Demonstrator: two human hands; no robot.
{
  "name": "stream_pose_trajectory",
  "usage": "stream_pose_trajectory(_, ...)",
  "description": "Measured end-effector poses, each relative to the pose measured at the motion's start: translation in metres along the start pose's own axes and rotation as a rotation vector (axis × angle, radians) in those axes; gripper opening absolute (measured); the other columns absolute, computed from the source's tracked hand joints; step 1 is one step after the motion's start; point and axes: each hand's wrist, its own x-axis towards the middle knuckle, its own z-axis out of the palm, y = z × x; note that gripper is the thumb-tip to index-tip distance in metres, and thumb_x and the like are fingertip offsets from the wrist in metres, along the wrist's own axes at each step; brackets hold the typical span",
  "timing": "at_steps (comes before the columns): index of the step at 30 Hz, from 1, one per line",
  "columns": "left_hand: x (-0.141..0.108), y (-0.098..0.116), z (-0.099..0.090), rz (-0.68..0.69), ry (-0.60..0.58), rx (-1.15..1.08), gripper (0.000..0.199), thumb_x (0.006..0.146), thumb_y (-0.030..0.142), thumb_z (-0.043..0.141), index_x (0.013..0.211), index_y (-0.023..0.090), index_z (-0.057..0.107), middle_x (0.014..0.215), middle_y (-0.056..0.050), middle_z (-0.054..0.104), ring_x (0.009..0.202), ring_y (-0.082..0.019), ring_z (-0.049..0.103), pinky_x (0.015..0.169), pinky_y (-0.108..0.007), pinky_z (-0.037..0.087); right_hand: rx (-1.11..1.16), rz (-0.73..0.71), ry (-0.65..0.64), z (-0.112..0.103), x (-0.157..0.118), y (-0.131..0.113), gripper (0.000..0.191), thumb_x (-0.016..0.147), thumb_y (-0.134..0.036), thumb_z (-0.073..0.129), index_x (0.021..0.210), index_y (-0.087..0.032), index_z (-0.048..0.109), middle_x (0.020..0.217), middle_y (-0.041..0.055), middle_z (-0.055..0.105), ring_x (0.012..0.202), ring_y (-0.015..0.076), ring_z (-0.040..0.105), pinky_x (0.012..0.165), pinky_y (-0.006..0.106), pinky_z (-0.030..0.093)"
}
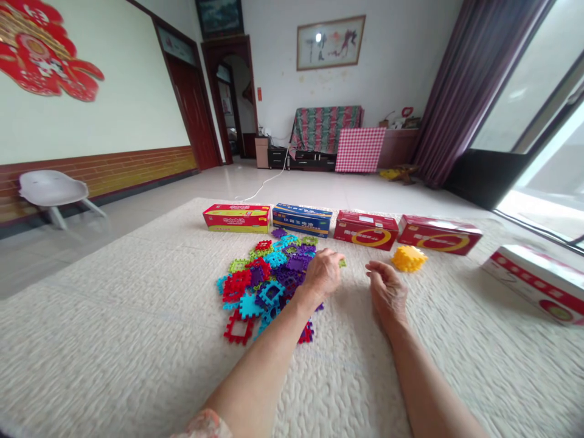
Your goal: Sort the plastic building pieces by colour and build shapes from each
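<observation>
My left hand (325, 271) is over the right edge of a heap of toothed plastic building tiles, fingers closed. A bit of a green tile (343, 263) shows at its fingertips. My right hand (387, 293) is a short way to the right, its fingers curled in and pressed together; whatever lies inside them is hidden. Just beyond it sits a yellow stack of tiles (409, 258). In the heap are red tiles (236, 286), blue tiles (250, 305), purple tiles (298, 263) and green ones, some with square holes. My left forearm covers part of the heap.
Behind the tiles stand a red and yellow-green box (236, 219), a blue box (302, 220) and two red boxes (365, 230). A white and red box (538, 281) lies at the right. All rest on a quilted cream mat (137, 316). A white chair (52, 188) stands far left.
</observation>
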Motion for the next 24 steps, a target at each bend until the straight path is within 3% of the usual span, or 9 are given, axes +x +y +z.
stream_pose_trajectory(2,0.0,0.0,0.004,0.056,-0.015,-0.027,0.034,0.081,0.009,0.045,0.107,0.017,0.066,0.101,-0.007,0.067,0.098,-0.017,0.06,0.092,-0.028,0.047,-0.005,-0.03,-0.04,0.001,-0.003,-0.007,0.029,0.072,-0.034,0.05,0.09,-0.017,0.065,0.091,0.008,0.07,0.082,0.0206,0.064,0.075,0.033,0.049)
stream_pose_trajectory(5,0.003,-0.01,-0.008,0.008,0.0,-0.011,0.036,0.08,0.01,0.046,0.109,0.017,0.066,0.106,-0.007,0.067,0.101,-0.017,0.06,0.095,-0.028,0.046,-0.057,-0.08,-0.202,0.003,-0.008,-0.016,0.03,0.076,-0.037,0.05,0.092,-0.018,0.067,0.091,0.0074,0.069,0.078,0.0196,0.064,0.071,0.031,0.049)
stream_pose_trajectory(9,0.0,-0.038,-0.046,-0.173,-0.005,0.071,0.034,0.081,0.012,0.047,0.107,0.019,0.068,0.108,-0.006,0.069,0.1,-0.018,0.062,0.095,-0.029,0.046,-0.143,-0.274,-0.428,0.009,-0.012,-0.021,0.027,0.077,-0.035,0.053,0.095,-0.02,0.067,0.103,0.0079,0.067,0.091,0.0217,0.063,0.08,0.034,0.049)
stream_pose_trajectory(12,-0.017,-0.063,-0.078,-0.278,-0.106,0.133,0.033,0.079,0.013,0.051,0.104,0.021,0.07,0.106,-0.005,0.07,0.102,-0.019,0.063,0.095,-0.03,0.046,-0.222,-0.388,-0.515,0.012,-0.011,-0.019,0.023,0.077,-0.029,0.054,0.093,-0.021,0.068,0.103,0.0079,0.067,0.097,0.0229,0.062,0.087,0.037,0.046)
stream_pose_trajectory(15,-0.042,-0.085,-0.104,-0.281,-0.241,0.193,0.033,0.075,0.015,0.055,0.103,0.023,0.071,0.108,-0.004,0.069,0.104,-0.02,0.061,0.097,-0.03,0.044,-0.301,-0.417,-0.528,0.015,-0.011,-0.018,0.021,0.078,-0.025,0.052,0.091,-0.022,0.068,0.096,0.007,0.069,0.089,0.0218,0.063,0.082,0.035,0.047)
stream_pose_trajectory(18,-0.065,-0.099,-0.118,-0.221,-0.328,0.221,0.032,0.073,0.014,0.056,0.099,0.023,0.072,0.109,-0.004,0.067,0.105,-0.019,0.06,0.097,-0.029,0.043,-0.338,-0.416,-0.497,0.016,-0.012,-0.016,0.022,0.08,-0.024,0.049,0.09,-0.022,0.068,0.093,0.0068,0.069,0.085,0.0215,0.063,0.08,0.035,0.047)
stream_pose_trajectory(21,-0.078,-0.104,-0.116,-0.205,-0.353,0.244,0.035,0.071,0.013,0.056,0.1,0.024,0.072,0.11,-0.004,0.065,0.108,-0.019,0.058,0.099,-0.03,0.041,-0.35,-0.41,-0.473,0.018,-0.012,-0.015,0.023,0.08,-0.024,0.048,0.09,-0.02,0.068,0.093,0.0079,0.069,0.086,0.0221,0.063,0.08,0.035,0.047)
stream_pose_trajectory(24,-0.083,-0.103,-0.106,-0.245,-0.307,0.27,0.039,0.072,0.012,0.055,0.106,0.026,0.07,0.12,-0.004,0.06,0.116,-0.02,0.053,0.105,-0.031,0.037,-0.349,-0.394,-0.455,0.018,-0.012,-0.012,0.022,0.079,-0.024,0.049,0.09,-0.021,0.068,0.093,0.0071,0.069,0.085,0.0214,0.063,0.08,0.034,0.047)
